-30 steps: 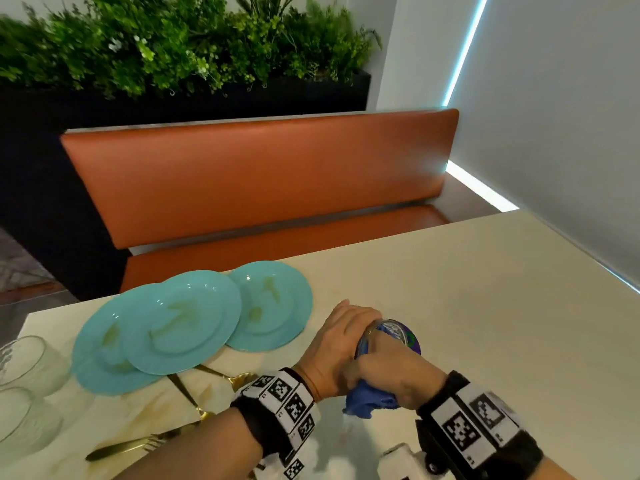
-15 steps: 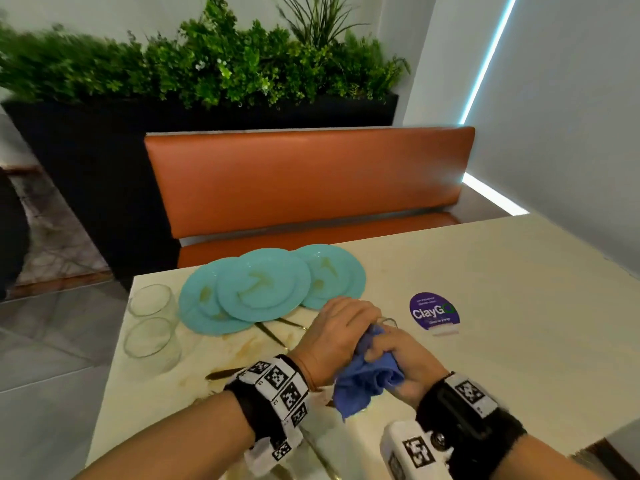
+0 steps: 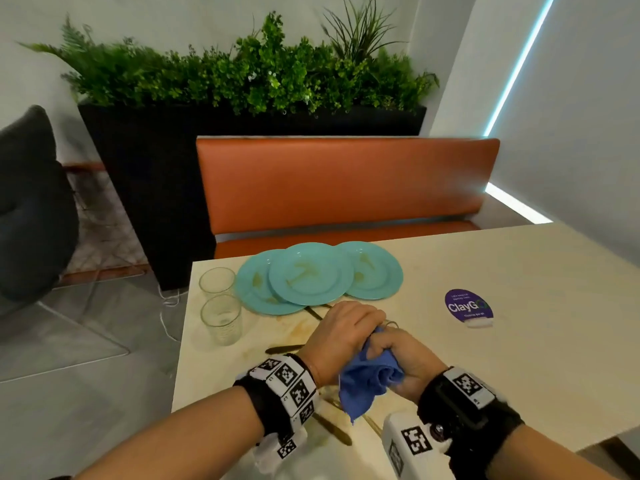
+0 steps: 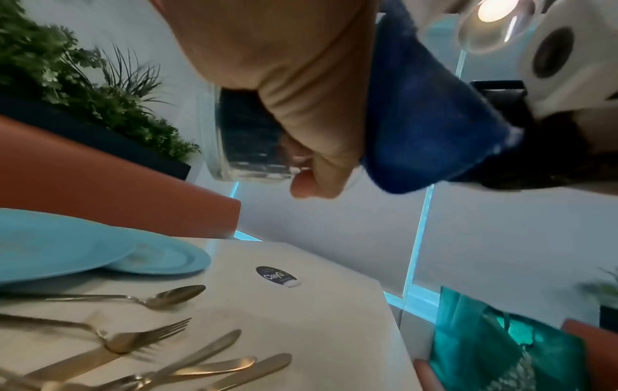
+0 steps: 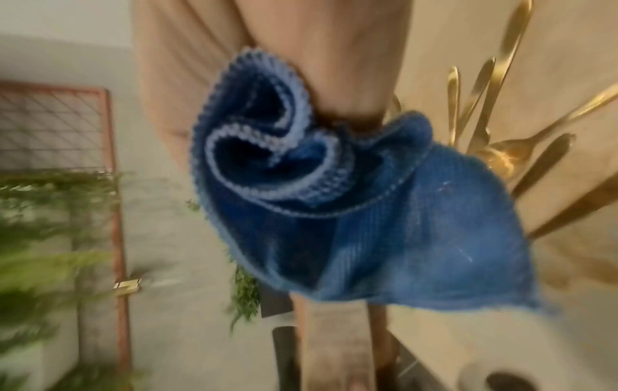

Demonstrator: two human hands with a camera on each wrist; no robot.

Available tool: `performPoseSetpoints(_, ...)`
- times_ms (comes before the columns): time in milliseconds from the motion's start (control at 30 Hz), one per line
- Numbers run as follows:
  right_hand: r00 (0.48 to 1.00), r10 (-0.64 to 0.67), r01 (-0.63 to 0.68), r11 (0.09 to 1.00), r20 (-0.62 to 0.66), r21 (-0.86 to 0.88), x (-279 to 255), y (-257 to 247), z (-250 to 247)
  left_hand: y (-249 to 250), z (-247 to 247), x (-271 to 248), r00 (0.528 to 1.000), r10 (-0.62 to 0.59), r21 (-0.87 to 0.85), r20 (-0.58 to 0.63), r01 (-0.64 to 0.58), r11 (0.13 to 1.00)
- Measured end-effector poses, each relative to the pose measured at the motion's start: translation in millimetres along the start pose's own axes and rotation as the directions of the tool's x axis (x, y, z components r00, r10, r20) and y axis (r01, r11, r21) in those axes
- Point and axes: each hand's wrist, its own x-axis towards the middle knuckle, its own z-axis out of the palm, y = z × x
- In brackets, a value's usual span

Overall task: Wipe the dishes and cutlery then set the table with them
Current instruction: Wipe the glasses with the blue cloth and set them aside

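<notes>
I hold a glass in my left hand, fingers curled round its wall, above the near middle of the table. In the left wrist view the glass lies tilted, its thick base pointing away from me toward the far edge and its mouth turned back toward my right hand. That is the relation my next move depends on: the long axis of the glass runs from my left palm straight toward my right fist, so the cloth can go in and out along that line.

My right hand is bunched round the blue cloth, fingers curled tight, and the two hands touch. A loose corner of the cloth hangs down toward the near edge. From the head view only a sliver of the glass rim shows past my left knuckles, so I cannot tell how deep the cloth sits inside it.

I judge I am partway through wiping this glass. Two more glasses stand at the left edge, three stained plates overlap along the far edge, and the gold cutlery lies scattered under and beside my wrists. A round purple sticker lies toward the right side. Nothing looks set out yet.
</notes>
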Motion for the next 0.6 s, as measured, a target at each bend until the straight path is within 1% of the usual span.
performPoseSetpoints(33,1.000,-0.003,0.003,1.000,0.000,-0.031,-1.0,1.0,4.6,-2.4,-3.7,-0.5,1.000,0.003,-0.024,0.014,-0.003,1.000)
performPoseSetpoints(67,0.999,-0.009,0.002,0.979,-0.037,-0.203,-3.4,0.3,8.9,-4.5,-8.6,0.1,0.998,-0.002,-0.059,0.061,0.006,0.998)
performPoseSetpoints(100,0.998,-0.023,-0.012,0.850,-0.058,-0.527,-3.3,0.0,10.3,-6.0,-14.1,0.7,0.988,-0.034,-0.095,0.148,0.048,0.994)
performPoseSetpoints(133,0.999,0.006,-0.032,0.522,-0.034,-0.852,-4.4,-2.5,13.2,-6.8,-17.8,0.7,0.965,-0.085,-0.114,0.247,0.116,0.987)
performPoseSetpoints(167,0.995,0.098,-0.039,0.129,-0.026,-0.991,-3.2,-3.3,14.6,-7.1,-20.0,0.7,0.938,-0.132,-0.119,0.320,0.178,0.977)
performPoseSetpoints(200,0.985,0.168,-0.007,-0.171,-0.036,-0.985,-2.5,-4.8,15.1,-7.2,-20.4,1.0,0.916,-0.164,-0.121,0.367,0.222,0.968)
performPoseSetpoints(233,0.984,0.176,0.034,-0.281,-0.016,-0.959,-3.3,-8.3,17.5,-5.8,-20.4,1.9,0.910,-0.182,-0.131,0.372,0.245,0.961)
performPoseSetpoints(267,0.985,0.170,0.059,-0.235,0.019,-0.970,-3.3,-11.2,17.9,-4.2,-19.7,2.0,0.923,-0.182,-0.136,0.339,0.240,0.961)
performPoseSetpoints(300,0.989,0.143,0.054,-0.046,0.047,-0.997,-2.4,-13.7,16.7,-2.5,-17.5,0.5,0.948,-0.160,-0.121,0.275,0.200,0.972)
performPoseSetpoints(333,0.995,0.085,0.030,0.256,0.053,-0.966,-0.8,-15.7,15.9,-2.7,-13.4,-1.4,0.975,-0.129,-0.093,0.182,0.148,0.985)
performPoseSetpoints(367,0.999,0.014,0.020,0.608,0.036,-0.794,1.2,-15.2,12.9,-3.6,-8.7,-3.7,0.988,-0.122,-0.068,0.095,0.129,0.989)
performPoseSetpoints(400,1.000,-0.001,0.003,0.877,0.004,-0.481,2.8,-15.7,11.8,-5.4,-5.1,-5.1,0.993,-0.117,-0.038,0.005,0.117,0.992)
performPoseSetpoints(433,1.000,0.005,-0.004,0.982,0.007,-0.191,4.9,-15.1,11.6,-7.5,-3.0,-6.2,0.993,-0.102,-0.001,-0.061,0.102,0.995)
performPoseSetpoints(467,1.000,-0.013,0.012,0.996,-0.016,-0.090,8.7,-12.3,10.5,-10.3,-1.9,-4.8,0.993,-0.069,0.028,-0.091,0.072,0.997)
performPoseSetpoints(500,0.998,-0.033,0.020,0.978,-0.061,-0.206,10.5,-9.2,12.3,-12.9,-6.2,-1.3,0.997,-0.055,0.006,-0.051,0.055,0.998)
performPoseSetpoints(533,0.994,-0.049,0.003,0.905,-0.098,-0.426,12.1,-5.7,11.4,-15.7,-11.2,1.8,0.997,-0.060,-0.041,0.040,0.062,0.997)
performPoseSetpoints(567,0.998,-0.016,-0.037,0.685,-0.065,-0.727,10.9,-6.0,13.6,-15.6,-17.9,4.2,0.981,-0.085,-0.093,0.172,0.102,0.990)
performPoseSetpoints(600,0.993,0.115,-0.047,0.305,-0.012,-0.951,9.9,-4.3,16.4,-15.4,-22.4,5.6,0.944,-0.122,-0.123,0.308,0.167,0.978)
